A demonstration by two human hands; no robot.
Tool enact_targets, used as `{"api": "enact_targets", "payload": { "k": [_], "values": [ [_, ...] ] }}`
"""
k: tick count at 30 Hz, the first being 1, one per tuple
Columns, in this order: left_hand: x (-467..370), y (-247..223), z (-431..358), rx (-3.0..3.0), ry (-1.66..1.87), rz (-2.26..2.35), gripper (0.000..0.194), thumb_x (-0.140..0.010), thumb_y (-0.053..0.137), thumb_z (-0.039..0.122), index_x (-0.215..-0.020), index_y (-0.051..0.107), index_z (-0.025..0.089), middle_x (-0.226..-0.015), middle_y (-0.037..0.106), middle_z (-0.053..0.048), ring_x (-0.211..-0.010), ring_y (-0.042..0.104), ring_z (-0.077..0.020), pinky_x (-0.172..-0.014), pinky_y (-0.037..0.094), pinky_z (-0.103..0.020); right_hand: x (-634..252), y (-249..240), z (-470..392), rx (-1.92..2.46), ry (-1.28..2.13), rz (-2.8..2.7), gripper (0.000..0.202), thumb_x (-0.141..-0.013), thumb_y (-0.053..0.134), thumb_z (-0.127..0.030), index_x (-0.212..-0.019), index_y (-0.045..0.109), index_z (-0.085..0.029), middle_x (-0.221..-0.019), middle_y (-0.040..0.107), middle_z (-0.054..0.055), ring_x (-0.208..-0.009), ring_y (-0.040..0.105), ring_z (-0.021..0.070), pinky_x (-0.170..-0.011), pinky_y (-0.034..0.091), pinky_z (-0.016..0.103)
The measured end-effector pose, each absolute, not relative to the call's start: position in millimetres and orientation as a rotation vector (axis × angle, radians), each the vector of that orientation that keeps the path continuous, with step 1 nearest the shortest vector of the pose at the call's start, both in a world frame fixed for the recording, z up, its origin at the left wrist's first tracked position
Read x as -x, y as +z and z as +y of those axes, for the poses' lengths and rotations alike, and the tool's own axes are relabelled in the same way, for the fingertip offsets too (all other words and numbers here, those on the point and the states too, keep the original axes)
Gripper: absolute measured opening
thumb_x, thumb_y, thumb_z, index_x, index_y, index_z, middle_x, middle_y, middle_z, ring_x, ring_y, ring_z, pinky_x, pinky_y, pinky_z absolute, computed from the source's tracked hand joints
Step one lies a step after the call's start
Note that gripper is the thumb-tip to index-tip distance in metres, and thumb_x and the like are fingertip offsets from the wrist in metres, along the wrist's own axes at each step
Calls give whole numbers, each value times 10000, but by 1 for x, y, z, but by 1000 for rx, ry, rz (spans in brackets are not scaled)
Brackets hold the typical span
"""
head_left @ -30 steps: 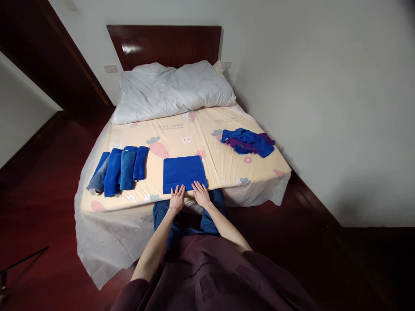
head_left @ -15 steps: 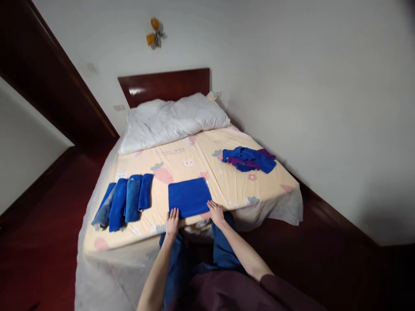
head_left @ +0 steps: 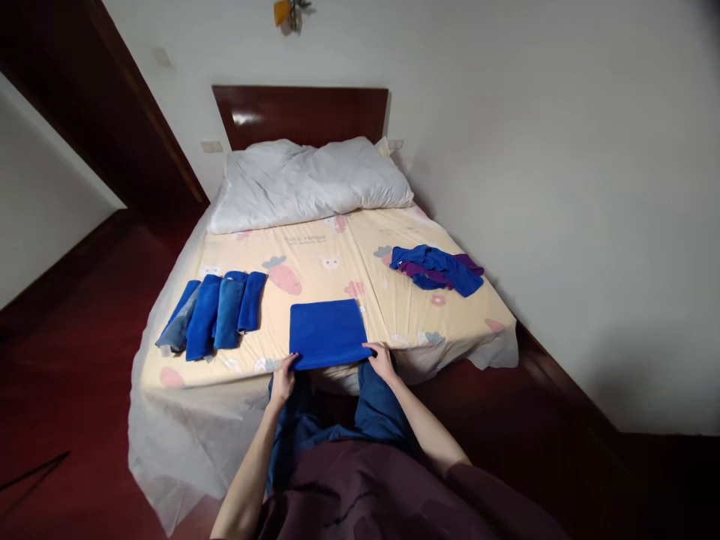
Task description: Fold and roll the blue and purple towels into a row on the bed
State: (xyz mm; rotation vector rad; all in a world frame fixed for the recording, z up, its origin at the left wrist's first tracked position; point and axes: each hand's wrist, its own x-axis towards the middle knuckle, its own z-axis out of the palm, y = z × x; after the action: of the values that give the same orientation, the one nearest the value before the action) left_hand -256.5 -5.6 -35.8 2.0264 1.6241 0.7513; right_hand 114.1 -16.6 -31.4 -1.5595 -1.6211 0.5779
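Note:
A blue towel [head_left: 327,330], folded into a flat rectangle, lies at the near edge of the bed. My left hand [head_left: 283,375] pinches its near left corner. At the near right corner, my right hand [head_left: 381,361] grips the towel between thumb and fingers. The near edge is stretched between both hands and looks slightly lifted. To the left rest several rolled blue towels [head_left: 203,315], side by side. A loose heap of blue and purple cloths [head_left: 436,268] lies crumpled on the right part of the bed.
The bed [head_left: 315,262] has a cream sheet printed with carrots and cats. A white quilt [head_left: 309,184] lies bunched before the dark wooden headboard [head_left: 304,112]. Thin translucent sheeting [head_left: 185,442] hangs over the bed's near left side. Dark red floor [head_left: 67,360] shows on the left.
Both hands have gone from resting on the towel's near corners to gripping them, and the near edge has come up slightly. The camera view has tilted down.

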Motion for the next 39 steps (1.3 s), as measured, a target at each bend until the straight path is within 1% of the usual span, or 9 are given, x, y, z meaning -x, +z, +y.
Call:
{"api": "enact_targets", "payload": {
  "k": [5, 9, 13, 16, 22, 28, 34, 37, 39],
  "values": [
    [258, -31, 3, -1806, 907, 1664, 614, -683, 436, 113, -1222, 718, 192, -1238, 715, -92, -1204, 643, -249, -1039, 540, -429, -114, -40, -6, 1554, 668, -1425, 417, -671, 540, -65, -966, 798, -207, -1045, 750, 90, -1051, 696, 257, -1002, 551, 442],
    [259, -28, 11, -1747, 912, 1658, 502, -731, 474, 187, -1156, 739, 164, -1157, 740, -109, -1086, 669, -258, -985, 544, -414, -115, -46, -6, 1530, 679, -1396, 318, -732, 585, -144, -975, 788, -176, -1062, 685, 119, -1043, 672, 252, -973, 560, 410],
    [260, -31, 16, -1587, 956, 1652, 391, -834, 542, 369, -1092, 738, 150, -1057, 757, -120, -986, 691, -261, -918, 555, -395, -116, -49, -8, 1576, 655, -1357, 175, -813, 618, -267, -880, 753, -176, -1024, 656, 114, -1002, 654, 249, -945, 555, 392],
    [259, -34, 18, -1420, 1007, 1686, 427, -849, 570, 495, -1031, 715, 137, -1000, 760, -132, -945, 706, -262, -901, 557, -388, -116, -52, -6, 1635, 654, -1308, 281, -877, 620, -430, -760, 697, -187, -998, 639, 115, -955, 646, 242, -897, 555, 372],
    [257, -40, 21, -1357, 1054, 1709, 456, -842, 575, 537, -1020, 699, 135, -999, 764, -146, -959, 718, -263, -910, 557, -383, -118, -52, -4, 1628, 679, -1312, 443, -906, 588, -591, -736, 681, -193, -1016, 641, 119, -972, 641, 243, -917, 534, 375],
    [254, -41, 21, -1331, 1097, 1739, 477, -821, 600, 572, -997, 715, 144, -1019, 762, -144, -980, 716, -279, -922, 554, -399, -118, -49, -5, 1604, 685, -1269, 468, -860, 616, -646, -726, 682, -203, -1004, 665, 127, -968, 647, 262, -904, 547, 414],
    [248, -41, 22, -1287, 1128, 1776, 451, -807, 633, 571, -965, 706, 155, -882, 738, -115, -855, 704, -272, -843, 563, -412, -117, -49, -4, 1581, 667, -1213, 432, -800, 662, -628, -696, 676, -210, -989, 695, 136, -942, 673, 280, -862, 568, 434],
    [247, -37, 18, -1326, 1207, 1816, 454, -828, 635, 535, -1073, 684, 156, -886, 703, -103, -833, 680, -260, -836, 566, -427, -117, -45, -7, 1598, 646, -1161, 353, -821, 651, -549, -818, 703, -200, -934, 719, 123, -880, 685, 269, -815, 585, 425],
    [249, -32, 13, -1468, 1270, 1834, 440, -868, 616, 494, -1157, 667, 166, -1025, 687, -134, -954, 670, -278, -894, 561, -447, -116, -39, -13, 1619, 573, -1161, 344, -857, 614, -489, -972, 717, -182, -937, 728, 123, -868, 690, 268, -814, 590, 430]
  ]
}}
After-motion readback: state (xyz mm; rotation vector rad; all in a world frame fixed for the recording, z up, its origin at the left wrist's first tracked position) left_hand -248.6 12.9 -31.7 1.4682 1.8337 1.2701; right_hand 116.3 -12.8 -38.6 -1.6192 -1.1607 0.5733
